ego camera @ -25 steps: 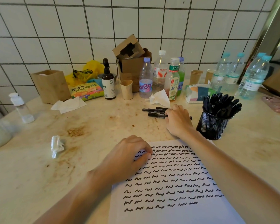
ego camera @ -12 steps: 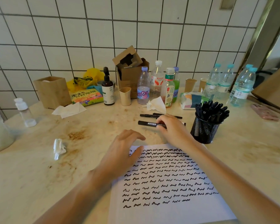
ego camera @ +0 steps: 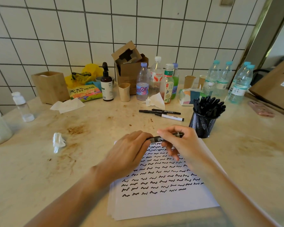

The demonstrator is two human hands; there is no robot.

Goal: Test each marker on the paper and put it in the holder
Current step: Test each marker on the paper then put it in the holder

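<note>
Both hands meet just above the top edge of the paper, at the centre of the frame; the left hand has its fingers curled round one end of a black marker, the right hand pinches the other end, and the marker lies level between them; whether its cap is on cannot be told, as the left fingers hide that end. The paper is a small stack, its near corner at the worktop's lower edge, covered in rows of black squiggles. Three loose markers lie side by side above the hands, with bare stained worktop between; the mesh holder, crowded with black markers, stands just right of the right hand, near the paper's upper right corner. Open room lies to the left, broken by one crumpled tissue. Along the tiled wall stand roughly nine plastic bottles, three paper cups, and one wooden box.
</note>
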